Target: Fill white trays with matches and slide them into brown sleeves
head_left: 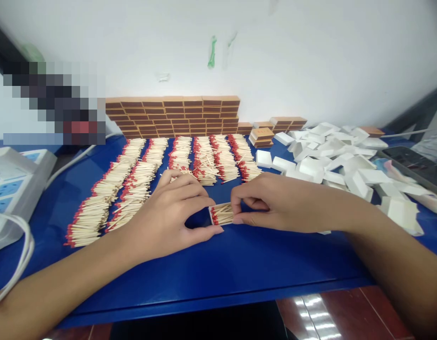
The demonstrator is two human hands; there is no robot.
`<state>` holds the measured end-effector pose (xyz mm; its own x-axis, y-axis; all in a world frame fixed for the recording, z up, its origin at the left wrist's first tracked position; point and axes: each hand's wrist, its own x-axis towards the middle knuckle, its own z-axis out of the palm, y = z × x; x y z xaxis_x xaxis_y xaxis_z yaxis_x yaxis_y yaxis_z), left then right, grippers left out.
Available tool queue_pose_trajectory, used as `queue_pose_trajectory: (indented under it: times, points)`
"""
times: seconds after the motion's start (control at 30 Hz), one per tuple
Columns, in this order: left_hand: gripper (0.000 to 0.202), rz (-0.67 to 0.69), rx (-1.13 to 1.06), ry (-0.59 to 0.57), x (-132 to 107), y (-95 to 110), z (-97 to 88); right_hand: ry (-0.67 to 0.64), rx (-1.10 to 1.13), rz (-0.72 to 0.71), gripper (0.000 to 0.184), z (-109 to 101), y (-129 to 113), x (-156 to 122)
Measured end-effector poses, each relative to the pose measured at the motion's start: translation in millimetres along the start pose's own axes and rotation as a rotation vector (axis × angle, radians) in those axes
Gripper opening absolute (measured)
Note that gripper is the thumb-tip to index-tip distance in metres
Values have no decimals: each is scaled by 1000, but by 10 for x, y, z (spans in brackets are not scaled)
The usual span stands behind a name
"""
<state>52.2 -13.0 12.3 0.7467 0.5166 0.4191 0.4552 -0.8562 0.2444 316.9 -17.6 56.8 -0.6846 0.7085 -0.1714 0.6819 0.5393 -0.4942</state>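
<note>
A small white matchbox tray filled with red-tipped matches lies at the middle of the blue table, between my hands. My left hand holds the tray's left end between thumb and forefinger, its other fingers curved near the rows of matches. At the right end, my right hand pinches the tray with its fingers bent inward. Its fingers hide that end of the tray. Just beyond are several long rows of loose matches, heads mostly toward the left.
Brown matchboxes are stacked against the white wall, with a few more to their right. Empty white trays heap at the right, beside a dark phone. A power strip and white cable occupy the left.
</note>
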Motion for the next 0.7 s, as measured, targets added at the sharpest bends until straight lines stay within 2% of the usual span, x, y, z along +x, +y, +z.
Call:
queue_pose_trajectory:
  times: [0.23, 0.43, 0.7]
  points:
    - [23, -1, 1, -4, -9, -10, 3, -24, 43, 0, 18, 36, -26, 24]
    - [22, 12, 0, 5, -2, -14, 7, 99, -15, -40, 15, 24, -22, 33]
    - [24, -2, -2, -4, -6, -1, -2, 120, -91, -41, 12, 85, -10, 84]
